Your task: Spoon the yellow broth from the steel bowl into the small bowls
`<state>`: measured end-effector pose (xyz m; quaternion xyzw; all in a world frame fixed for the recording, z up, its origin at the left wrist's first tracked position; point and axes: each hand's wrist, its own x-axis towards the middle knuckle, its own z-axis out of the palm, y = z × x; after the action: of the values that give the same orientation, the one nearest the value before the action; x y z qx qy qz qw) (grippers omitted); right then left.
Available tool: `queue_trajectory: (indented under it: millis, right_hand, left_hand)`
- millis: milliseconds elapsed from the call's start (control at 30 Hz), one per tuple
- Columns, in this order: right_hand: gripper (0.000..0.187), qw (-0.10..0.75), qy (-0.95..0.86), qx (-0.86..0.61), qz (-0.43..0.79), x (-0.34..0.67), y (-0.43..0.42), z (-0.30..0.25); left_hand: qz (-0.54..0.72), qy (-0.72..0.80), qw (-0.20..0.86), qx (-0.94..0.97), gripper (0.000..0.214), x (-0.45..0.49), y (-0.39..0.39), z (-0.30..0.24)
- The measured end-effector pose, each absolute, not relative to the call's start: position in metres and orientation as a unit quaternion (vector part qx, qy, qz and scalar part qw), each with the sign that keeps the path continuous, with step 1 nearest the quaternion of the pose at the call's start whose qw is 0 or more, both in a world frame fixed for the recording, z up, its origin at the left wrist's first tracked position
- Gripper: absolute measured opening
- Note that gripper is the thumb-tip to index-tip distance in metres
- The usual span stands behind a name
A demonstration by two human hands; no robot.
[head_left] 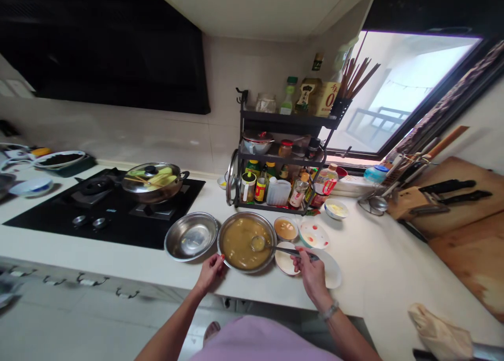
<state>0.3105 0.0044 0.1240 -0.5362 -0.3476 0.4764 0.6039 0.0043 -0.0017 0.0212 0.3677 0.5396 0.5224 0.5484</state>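
A steel bowl [228,229] of yellow-brown soup stands near the counter's front edge. My left hand [210,270] grips its near-left rim with curled fingers. My right hand [309,269] is closed on the handle of a metal ladle [260,243], whose cup rests in the soup. An empty steel bowl [191,236] sits just left of the soup bowl. Small bowls cluster to its right: one with orange-brown contents [285,228], a patterned one [314,235], and a white one [284,262] partly under my right hand. A white plate [333,269] lies beneath my right wrist.
A lidded wok [153,181] sits on the black gas hob [106,208] to the left. A black rack [281,156] of bottles and jars stands behind the bowls. Wooden cutting boards [468,229] and knives [444,193] lie at right, with a window beyond. Plates rest at far left.
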Motion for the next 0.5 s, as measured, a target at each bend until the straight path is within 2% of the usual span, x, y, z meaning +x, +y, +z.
queue_trajectory:
  millis: [500]
  right_hand:
    - [0.039,0.639,-0.308,-0.524,0.472,0.325,0.009,0.148]
  left_hand:
    - [0.523,0.534,0.549,0.373,0.053,0.003,-0.001,0.018]
